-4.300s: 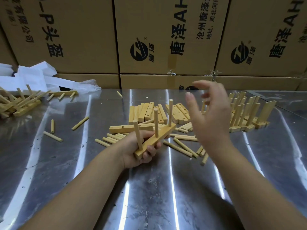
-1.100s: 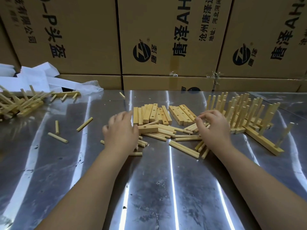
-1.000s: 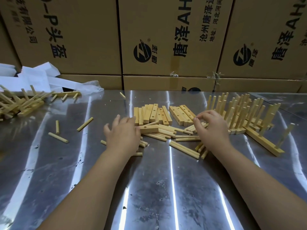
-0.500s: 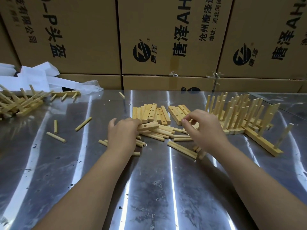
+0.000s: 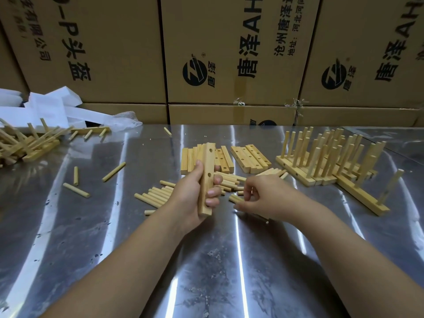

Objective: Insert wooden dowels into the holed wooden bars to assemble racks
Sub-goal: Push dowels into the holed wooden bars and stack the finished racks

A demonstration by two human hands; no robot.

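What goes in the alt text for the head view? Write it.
A left hand holds a holed wooden bar above a steel table while the right hand pinches a dowel from a pile; finished racks stand at right.

All the readable print is black and runs sideways on the boxes stacked at the far side. The left cardboard box (image 5: 103, 31) carries large "-P头盔" and, smaller and cut by the frame edge, "有限公司". The middle cardboard box (image 5: 218, 24) has a round black logo (image 5: 193, 72) with small "唐泽" beside it, large "唐泽AH", and the smaller lines "沧州唐泽" and "地址:河北河间". The right cardboard box (image 5: 367, 19) bears a second round logo (image 5: 333, 74), small "唐泽" and large "唐泽AH", cut off at the top.
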